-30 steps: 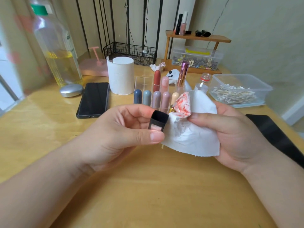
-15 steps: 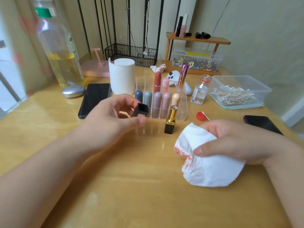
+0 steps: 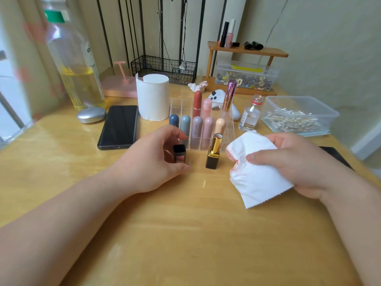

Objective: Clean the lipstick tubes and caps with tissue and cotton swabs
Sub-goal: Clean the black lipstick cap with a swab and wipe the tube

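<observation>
A small black lipstick cap (image 3: pixel 179 153) stands upright on the wooden table (image 3: pixel 185 234). My left hand (image 3: pixel 152 159) curves around it, thumb and fingers a little apart from the cap. Just to the right stands the uncapped gold and black lipstick tube (image 3: pixel 213 152). My right hand (image 3: pixel 288 159) grips a crumpled white tissue (image 3: pixel 257 176) stained red along its left edge, held right of the tube. Behind, a clear organizer (image 3: pixel 227 129) holds several capped lipsticks. A clear box of cotton swabs (image 3: pixel 296 118) sits at the back right.
A tissue roll (image 3: pixel 153 97), a black phone (image 3: pixel 119 126) and a silver oval object (image 3: pixel 91 114) lie at the back left beside a large bottle (image 3: pixel 74 65). A small glass bottle (image 3: pixel 250 116) stands by the swab box. Another dark phone (image 3: pixel 336 157) lies behind my right hand.
My left hand carried the black cap away from the tissue, set it down on the table left of the tube and loosened its grip. My right hand lowered the tissue to the right.
</observation>
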Tool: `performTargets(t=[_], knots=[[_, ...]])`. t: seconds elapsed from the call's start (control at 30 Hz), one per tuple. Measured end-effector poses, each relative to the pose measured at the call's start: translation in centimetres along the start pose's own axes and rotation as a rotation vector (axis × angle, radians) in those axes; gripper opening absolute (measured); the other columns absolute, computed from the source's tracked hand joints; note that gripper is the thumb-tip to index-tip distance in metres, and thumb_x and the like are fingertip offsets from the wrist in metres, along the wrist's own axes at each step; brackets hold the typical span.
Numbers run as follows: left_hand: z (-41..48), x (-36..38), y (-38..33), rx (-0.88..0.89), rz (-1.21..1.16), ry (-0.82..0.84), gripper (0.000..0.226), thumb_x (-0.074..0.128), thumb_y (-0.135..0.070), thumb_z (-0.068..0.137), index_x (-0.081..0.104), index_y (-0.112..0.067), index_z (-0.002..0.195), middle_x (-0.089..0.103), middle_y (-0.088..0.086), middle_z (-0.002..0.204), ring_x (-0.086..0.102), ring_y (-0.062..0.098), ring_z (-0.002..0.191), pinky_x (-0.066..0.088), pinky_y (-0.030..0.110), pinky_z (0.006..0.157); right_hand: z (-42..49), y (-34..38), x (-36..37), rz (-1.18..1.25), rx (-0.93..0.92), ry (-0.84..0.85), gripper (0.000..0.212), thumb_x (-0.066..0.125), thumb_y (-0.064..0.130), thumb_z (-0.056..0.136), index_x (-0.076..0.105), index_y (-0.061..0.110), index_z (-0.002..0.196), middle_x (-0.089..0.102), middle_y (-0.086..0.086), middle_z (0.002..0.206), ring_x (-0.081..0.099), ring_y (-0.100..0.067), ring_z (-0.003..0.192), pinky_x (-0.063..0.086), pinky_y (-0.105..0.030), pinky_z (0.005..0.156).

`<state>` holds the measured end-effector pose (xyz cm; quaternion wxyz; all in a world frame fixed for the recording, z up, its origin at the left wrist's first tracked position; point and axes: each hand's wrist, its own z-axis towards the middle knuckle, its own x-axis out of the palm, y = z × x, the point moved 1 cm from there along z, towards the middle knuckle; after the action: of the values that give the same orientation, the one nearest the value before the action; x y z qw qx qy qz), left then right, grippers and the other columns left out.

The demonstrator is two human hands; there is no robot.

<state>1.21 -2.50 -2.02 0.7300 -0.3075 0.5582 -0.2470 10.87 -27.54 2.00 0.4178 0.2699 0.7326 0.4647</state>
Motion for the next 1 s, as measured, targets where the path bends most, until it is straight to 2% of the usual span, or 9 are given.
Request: performTargets(t=[0.1, 0.27, 0.4, 0.47, 0.53, 0.6, 0.73, 0.83, 1.0], knots=[[-0.2, -0.1, -0.4, 0.027, 0.043, -0.029, 0.058, 0.086, -0.043, 0.072, 0.056, -0.037, 0.121, 0.063, -0.023, 0.105, 0.062, -0.003, 0.091, 0.053, 0.017, 0.083, 0.4, -0.2, 0.4, 0.073, -0.062, -0.129, 0.012, 0.067, 0.001, 0.087, 0.075, 0.009, 0.092, 0.077, -0.014, 0.092, 0.074, -0.032, 0.087, 0.055, -0.048, 0.084], [-0.3, 0.2, -2.1, 0.169, 0.151, -0.124, 0.057, 0.082, -0.047, 0.075, 0.058, -0.030, 0.123, 0.064, -0.019, 0.108, 0.058, -0.002, 0.100, 0.047, 0.018, 0.089, 0.7, -0.7, 2.0, 0.063, -0.125, -0.185, 0.017, 0.069, 0.007, 0.087, 0.073, 0.014, 0.102, 0.078, -0.004, 0.093, 0.074, -0.026, 0.088, 0.057, -0.055, 0.087], [0.0, 1.2, -3.4, 0.193, 0.222, -0.123, 0.054, 0.083, -0.044, 0.076, 0.052, -0.030, 0.118, 0.067, -0.017, 0.111, 0.060, 0.006, 0.098, 0.049, 0.033, 0.088, 0.6, -0.9, 3.2, 0.186, -0.089, -0.111, 0.019, 0.064, 0.002, 0.091, 0.073, 0.012, 0.104, 0.077, -0.009, 0.096, 0.074, -0.029, 0.091, 0.055, -0.052, 0.090], [0.2, 1.7, -3.4, 0.146, 0.186, -0.099, 0.055, 0.082, -0.042, 0.077, 0.042, -0.033, 0.113, 0.067, -0.019, 0.114, 0.059, 0.002, 0.085, 0.047, 0.031, 0.082, 0.7, -1.0, 3.5, 0.259, -0.049, -0.062, 0.021, 0.061, 0.002, 0.092, 0.072, 0.009, 0.108, 0.076, -0.012, 0.100, 0.073, -0.033, 0.096, 0.053, -0.049, 0.091], [0.3, 2.1, -3.0, 0.103, 0.126, -0.070, 0.056, 0.082, -0.041, 0.079, 0.038, -0.034, 0.114, 0.067, -0.021, 0.112, 0.061, 0.002, 0.091, 0.049, 0.029, 0.082, 0.7, -1.1, 3.8, 0.328, -0.009, -0.024, 0.022, 0.061, 0.002, 0.092, 0.071, 0.006, 0.110, 0.075, -0.016, 0.103, 0.072, -0.034, 0.098, 0.054, -0.044, 0.088], [0.4, 2.4, -2.8, 0.076, 0.088, -0.040, 0.058, 0.081, -0.040, 0.080, 0.039, -0.033, 0.120, 0.064, -0.024, 0.103, 0.060, -0.001, 0.095, 0.048, 0.022, 0.081, 0.6, -1.1, 4.0, 0.382, 0.013, 0.008, 0.023, 0.060, 0.001, 0.092, 0.070, 0.005, 0.112, 0.075, -0.017, 0.105, 0.072, -0.032, 0.096, 0.055, -0.041, 0.084], [0.6, 2.5, -2.6, 0.072, 0.090, -0.038, 0.064, 0.081, -0.038, 0.081, 0.040, -0.038, 0.130, 0.059, -0.024, 0.093, 0.056, -0.008, 0.076, 0.042, 0.011, 0.069, 0.5, -1.1, 4.2, 0.408, 0.031, 0.051, 0.025, 0.061, 0.003, 0.092, 0.068, 0.006, 0.116, 0.074, -0.017, 0.107, 0.071, -0.034, 0.101, 0.053, -0.043, 0.088], [0.5, 2.2, -2.6, 0.080, 0.044, -0.038, 0.064, 0.084, -0.037, 0.078, 0.042, -0.041, 0.126, 0.063, -0.022, 0.090, 0.057, -0.008, 0.074, 0.043, 0.012, 0.064, 0.5, -1.1, 4.4, 0.419, 0.026, 0.083, 0.027, 0.060, 0.003, 0.092, 0.068, 0.004, 0.117, 0.073, -0.019, 0.109, 0.070, -0.036, 0.104, 0.052, -0.044, 0.091], [0.2, 1.6, -2.9, 0.095, -0.047, -0.112, 0.064, 0.086, -0.034, 0.074, 0.043, -0.043, 0.120, 0.064, -0.020, 0.089, 0.063, 0.005, 0.085, 0.050, 0.019, 0.068, 0.3, -0.6, 3.7, 0.474, -0.048, 0.067, 0.026, 0.058, 0.002, 0.093, 0.069, 0.004, 0.115, 0.073, -0.019, 0.109, 0.071, -0.034, 0.101, 0.055, -0.044, 0.090]])
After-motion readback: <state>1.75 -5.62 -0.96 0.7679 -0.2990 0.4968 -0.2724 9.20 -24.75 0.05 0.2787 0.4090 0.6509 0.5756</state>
